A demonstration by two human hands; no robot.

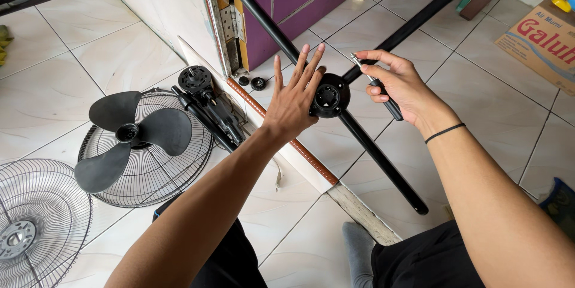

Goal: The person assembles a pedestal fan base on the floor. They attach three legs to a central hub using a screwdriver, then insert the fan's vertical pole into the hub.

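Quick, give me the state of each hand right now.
Left hand: open, fingers spread, against the black cross-shaped fan base.
Right hand: closed on a screwdriver, its tip toward the base hub.

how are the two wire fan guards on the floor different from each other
The nearer guard lies bare, showing a metal hub at its centre; the farther guard has the black three-blade propeller resting on it. The nearer guard is cut off by the picture's edge; the farther shows whole. Both are round wire grilles lying flat on the tiles.

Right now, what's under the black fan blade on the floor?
The three-winged black fan blade lies on a round wire fan guard, itself resting on the white tiled floor. The wires directly beneath the wings and hub are covered.
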